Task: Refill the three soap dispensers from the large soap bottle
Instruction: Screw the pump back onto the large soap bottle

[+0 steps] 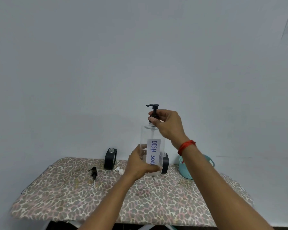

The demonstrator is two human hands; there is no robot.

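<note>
Gripping the black pump collar [154, 116] from the right side, the fingers [154, 121] of the right hand [169, 123] are pinched around it at the neck of the tall clear plastic bottle with the handwritten "DISH SOAP" label [152, 146]. The bottle's long axis stands nearly upright, the pump straight above the neck, so the coming move looks like a twist about that upright axis and then a lift straight up. The left hand [140, 165] wraps the bottle's lower body, fingers curled around it, holding it just above the leopard-print counter [106, 205] near the back edge. The right hand is the nearer one to the pump.

By count: one labelled clear bottle; two dark rounded dispensers, one [110, 158] standing open-necked at the back edge left of the bottle, one [165, 163] partly hidden behind it; a third cannot be made out. Two loose pumps lie on the counter, a black one [93, 173] toward the left and a white one [119, 170] just beside the left hand. One teal plastic basket [186, 168] sits at the back right corner.
</note>
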